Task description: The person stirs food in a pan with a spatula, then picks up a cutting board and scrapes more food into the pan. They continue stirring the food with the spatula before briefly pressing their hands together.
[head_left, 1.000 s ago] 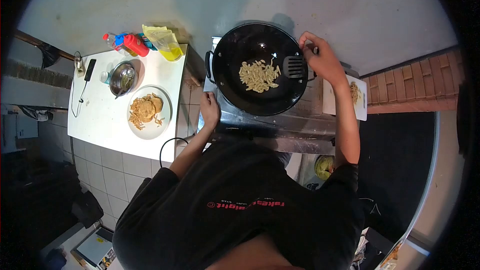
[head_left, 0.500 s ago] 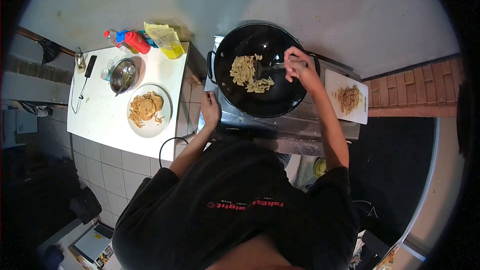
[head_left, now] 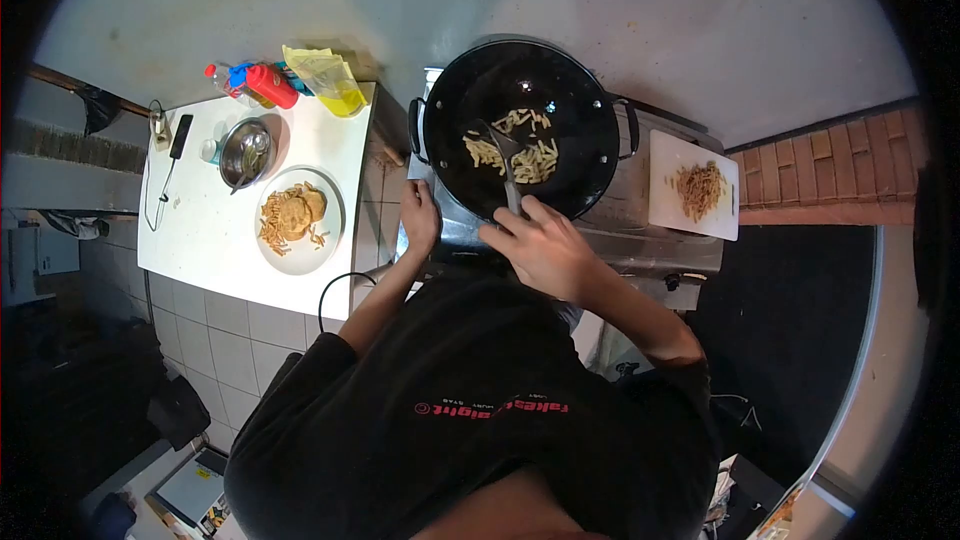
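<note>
My right hand point(head_left: 545, 245) is closed around the handle of a spatula point(head_left: 511, 166) at the near rim of a black wok point(head_left: 575, 190). The spatula's blade lies among pale cut strips point(head_left: 537, 162), which look like fries, in the bottom of the wok. Some strips sit in a small group toward the wok's far side. My left hand point(head_left: 420, 217) rests on the left edge of the stove point(head_left: 465, 225), below the wok's left handle point(head_left: 415, 130). Its fingers lie extended along the metal, holding nothing.
On the right, a white cutting board point(head_left: 715, 220) bears browned strips point(head_left: 698, 190). The white table point(head_left: 200, 255) at left holds a plate point(head_left: 318, 258) of food, a metal bowl point(head_left: 236, 155), a red bottle point(head_left: 272, 86) and a yellow bag point(head_left: 330, 80). A wall stands behind the stove.
My right hand has swung from the wok's right side to its near rim, turning the spatula with it. The strips have shifted and spread, some toward the far side. My left hand stays put.
</note>
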The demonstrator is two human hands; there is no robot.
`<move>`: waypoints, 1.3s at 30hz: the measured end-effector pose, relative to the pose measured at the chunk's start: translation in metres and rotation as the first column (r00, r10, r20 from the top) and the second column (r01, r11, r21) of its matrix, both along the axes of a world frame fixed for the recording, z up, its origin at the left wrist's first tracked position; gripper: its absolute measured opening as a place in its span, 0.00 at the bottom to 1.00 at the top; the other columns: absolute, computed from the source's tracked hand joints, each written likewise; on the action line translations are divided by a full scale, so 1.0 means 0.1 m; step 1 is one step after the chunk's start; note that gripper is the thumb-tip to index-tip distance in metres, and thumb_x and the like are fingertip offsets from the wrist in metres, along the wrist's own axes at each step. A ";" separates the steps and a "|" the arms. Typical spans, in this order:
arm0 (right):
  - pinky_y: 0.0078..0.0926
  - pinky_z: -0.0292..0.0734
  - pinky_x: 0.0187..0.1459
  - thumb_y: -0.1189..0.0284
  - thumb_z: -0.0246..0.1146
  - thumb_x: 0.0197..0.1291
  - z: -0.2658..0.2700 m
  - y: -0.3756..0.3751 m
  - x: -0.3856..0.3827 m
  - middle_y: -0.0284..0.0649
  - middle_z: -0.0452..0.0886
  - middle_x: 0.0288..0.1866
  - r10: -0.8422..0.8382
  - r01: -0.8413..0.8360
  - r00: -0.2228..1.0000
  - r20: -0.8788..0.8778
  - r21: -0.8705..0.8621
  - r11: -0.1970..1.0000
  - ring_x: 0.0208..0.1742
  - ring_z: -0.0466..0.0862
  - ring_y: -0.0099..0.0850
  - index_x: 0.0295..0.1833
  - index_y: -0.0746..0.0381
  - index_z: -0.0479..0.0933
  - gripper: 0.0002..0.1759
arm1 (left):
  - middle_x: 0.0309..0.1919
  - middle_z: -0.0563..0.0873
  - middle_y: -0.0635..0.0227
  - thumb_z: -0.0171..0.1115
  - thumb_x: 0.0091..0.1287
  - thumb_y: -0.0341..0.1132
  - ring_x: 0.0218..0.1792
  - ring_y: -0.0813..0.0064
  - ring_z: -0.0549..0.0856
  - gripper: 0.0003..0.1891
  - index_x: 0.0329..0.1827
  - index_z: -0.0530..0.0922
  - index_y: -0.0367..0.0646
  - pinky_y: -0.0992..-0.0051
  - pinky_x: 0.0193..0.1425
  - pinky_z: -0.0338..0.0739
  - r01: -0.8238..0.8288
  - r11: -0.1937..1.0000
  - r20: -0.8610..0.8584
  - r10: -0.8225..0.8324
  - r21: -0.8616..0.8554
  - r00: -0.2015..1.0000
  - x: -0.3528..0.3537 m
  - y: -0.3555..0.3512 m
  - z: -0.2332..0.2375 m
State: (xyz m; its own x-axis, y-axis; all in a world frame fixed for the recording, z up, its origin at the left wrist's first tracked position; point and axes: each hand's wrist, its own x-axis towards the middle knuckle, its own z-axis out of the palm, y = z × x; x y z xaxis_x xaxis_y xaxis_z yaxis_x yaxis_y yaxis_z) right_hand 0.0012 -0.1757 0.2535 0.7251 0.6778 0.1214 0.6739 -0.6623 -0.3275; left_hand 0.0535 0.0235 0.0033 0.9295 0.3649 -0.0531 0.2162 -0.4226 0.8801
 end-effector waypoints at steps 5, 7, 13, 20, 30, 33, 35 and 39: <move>0.34 0.79 0.47 0.78 0.62 0.49 0.17 -0.05 -0.06 0.40 0.76 0.44 0.029 -0.019 0.996 0.089 -0.110 0.994 0.45 0.76 0.40 0.49 0.58 0.76 0.18 | 0.35 0.80 0.44 0.46 0.76 0.42 0.37 0.48 0.80 0.17 0.43 0.74 0.34 0.58 0.44 0.72 0.003 1.000 0.007 -0.003 -0.015 1.000 0.00 0.00 -0.03; 0.34 0.79 0.46 0.78 0.61 0.50 0.24 -0.08 -0.05 0.40 0.76 0.44 0.030 -0.016 0.992 0.126 -0.110 0.994 0.44 0.76 0.39 0.49 0.57 0.76 0.18 | 0.35 0.80 0.44 0.46 0.76 0.41 0.37 0.48 0.80 0.17 0.43 0.74 0.34 0.58 0.44 0.72 0.007 1.000 0.019 -0.007 -0.023 1.000 0.00 0.00 -0.06; 0.39 0.80 0.43 0.79 0.59 0.53 0.40 -0.13 0.06 0.43 0.79 0.45 -0.137 0.143 0.985 -0.107 0.058 0.988 0.45 0.80 0.44 0.51 0.60 0.76 0.18 | 0.35 0.81 0.45 0.47 0.75 0.41 0.37 0.48 0.80 0.16 0.42 0.74 0.34 0.58 0.45 0.72 -0.013 1.000 0.029 0.013 -0.011 1.000 0.00 -0.01 -0.01; 0.42 0.80 0.46 0.81 0.59 0.53 0.24 0.13 -0.10 0.43 0.77 0.44 -0.036 0.044 0.992 -0.117 0.065 0.997 0.45 0.78 0.48 0.51 0.60 0.75 0.17 | 0.35 0.81 0.45 0.47 0.76 0.42 0.38 0.47 0.80 0.17 0.42 0.75 0.34 0.57 0.45 0.72 0.004 1.000 0.045 -0.004 0.009 0.999 0.01 0.01 -0.05; 0.45 0.74 0.42 0.84 0.53 0.53 0.15 -0.14 0.33 0.48 0.79 0.37 -0.280 0.297 0.955 -0.102 0.255 0.920 0.40 0.79 0.52 0.41 0.62 0.71 0.10 | 0.36 0.81 0.44 0.47 0.75 0.42 0.39 0.46 0.80 0.17 0.42 0.75 0.35 0.57 0.47 0.72 0.010 1.000 0.043 -0.010 -0.006 0.999 0.01 0.02 -0.10; 0.35 0.73 0.39 0.86 0.52 0.56 0.25 -0.30 0.37 0.46 0.78 0.35 -0.322 0.350 0.937 -0.138 0.358 0.865 0.35 0.78 0.45 0.42 0.63 0.71 0.10 | 0.36 0.81 0.44 0.47 0.75 0.41 0.40 0.45 0.81 0.16 0.42 0.75 0.35 0.56 0.47 0.72 0.000 1.000 0.064 -0.001 0.010 0.998 0.01 0.01 -0.08; 0.29 0.72 0.37 0.86 0.52 0.58 0.27 -0.43 0.39 0.44 0.77 0.33 -0.340 0.394 0.919 -0.201 0.402 0.827 0.32 0.78 0.38 0.42 0.63 0.71 0.10 | 0.36 0.81 0.44 0.47 0.75 0.41 0.41 0.44 0.80 0.16 0.41 0.75 0.35 0.56 0.47 0.72 -0.007 1.000 0.057 0.007 0.002 0.998 0.01 0.00 -0.07; 0.20 0.67 0.27 0.81 0.54 0.64 0.06 -0.70 0.48 0.35 0.71 0.28 -0.394 0.501 0.865 -0.309 0.565 0.656 0.29 0.73 0.19 0.43 0.61 0.71 0.05 | 0.38 0.80 0.44 0.47 0.75 0.41 0.43 0.43 0.80 0.15 0.42 0.74 0.35 0.55 0.48 0.72 -0.013 1.000 0.063 0.011 0.024 0.998 0.00 0.01 -0.10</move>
